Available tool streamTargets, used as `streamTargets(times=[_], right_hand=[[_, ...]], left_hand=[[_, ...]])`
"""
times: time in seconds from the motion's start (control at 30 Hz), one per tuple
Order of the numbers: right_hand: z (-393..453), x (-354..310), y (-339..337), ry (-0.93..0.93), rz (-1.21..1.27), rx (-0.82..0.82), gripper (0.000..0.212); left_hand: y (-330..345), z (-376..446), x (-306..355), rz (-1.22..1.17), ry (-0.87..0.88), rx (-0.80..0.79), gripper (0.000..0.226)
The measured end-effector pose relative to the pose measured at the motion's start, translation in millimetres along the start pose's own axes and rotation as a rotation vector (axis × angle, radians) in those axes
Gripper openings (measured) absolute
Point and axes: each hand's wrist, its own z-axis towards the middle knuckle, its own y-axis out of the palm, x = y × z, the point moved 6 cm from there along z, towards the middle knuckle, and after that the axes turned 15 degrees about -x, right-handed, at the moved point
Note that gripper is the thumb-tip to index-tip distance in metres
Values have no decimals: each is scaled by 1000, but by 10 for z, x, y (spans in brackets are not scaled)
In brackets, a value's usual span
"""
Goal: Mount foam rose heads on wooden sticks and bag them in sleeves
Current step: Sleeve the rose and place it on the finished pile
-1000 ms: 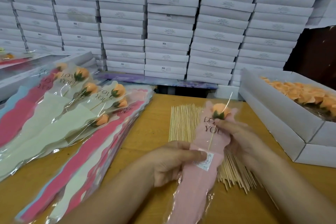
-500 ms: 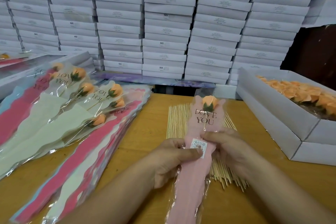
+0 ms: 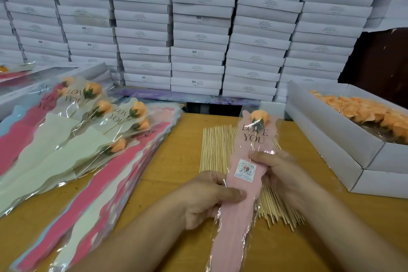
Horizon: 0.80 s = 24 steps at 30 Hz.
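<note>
Both hands (image 3: 242,183) now hold the sleeve (image 3: 241,183) more upright.

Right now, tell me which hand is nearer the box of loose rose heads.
Right. The right hand grips the pink sleeve on the side toward the box; the left hand grips its far side.

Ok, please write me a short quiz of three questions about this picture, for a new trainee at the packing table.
1. True or false: the rose head sits at the top of the pink sleeve.
2. Which hand pinches the sleeve just above the sticker? A left hand B right hand
3. Fill in: the loose rose heads lie in a white ____.

Key: 1 true; 2 B; 3 box.
</note>
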Motion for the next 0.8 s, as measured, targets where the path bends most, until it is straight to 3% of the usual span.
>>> streamTargets(times=[0.23,0.37,0.6,0.8], right_hand=[[-50,-30,-23,-13,71,-152,46],[-63,-11,-118,4,76,-147,52],[-78,7,-118,10,0,-141,36],[-97,21,-50,11,-39,-158,29]], left_hand=[[-291,-232,367,81,23,149,37],[-689,-552,758,250,83,295,4],[-2104,-1497,1409,781,5,814,4],[-3104,-1960,1271,629,-140,985,25]])
